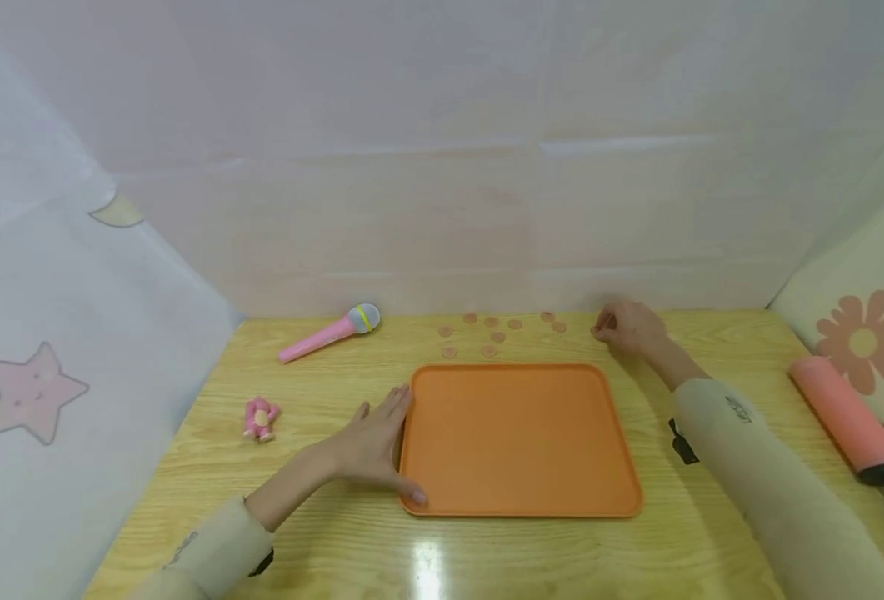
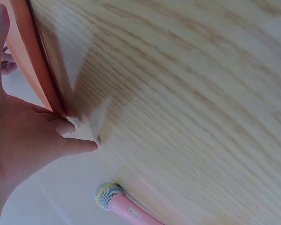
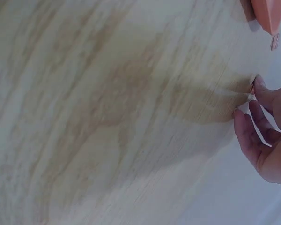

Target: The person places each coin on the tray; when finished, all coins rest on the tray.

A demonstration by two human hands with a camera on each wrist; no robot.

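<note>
Fingers (image 1: 382,412) of the left hand (image 1: 370,446) are laid flat, slightly apart, against the left edge of the one orange tray (image 1: 520,437), whose long axis runs left-right. A disc (image 1: 603,321) is pinched by the right hand (image 1: 629,327) beyond the tray; nine discs (image 1: 490,336) lie scattered there.

L hand (image 1: 370,442): flat, palm down, fingers straight and spread a little, thumb (image 1: 414,496) stretched out to the near side. L forearm angled in from lower left, beige sleeve (image 1: 212,554) ending short of wrist. R hand (image 1: 627,327): reached far fwd, fingers (image 3: 246,133) curled, tips pinched together at its left side. R arm extended, sleeve (image 1: 764,475) to just short of wrist.
</note>
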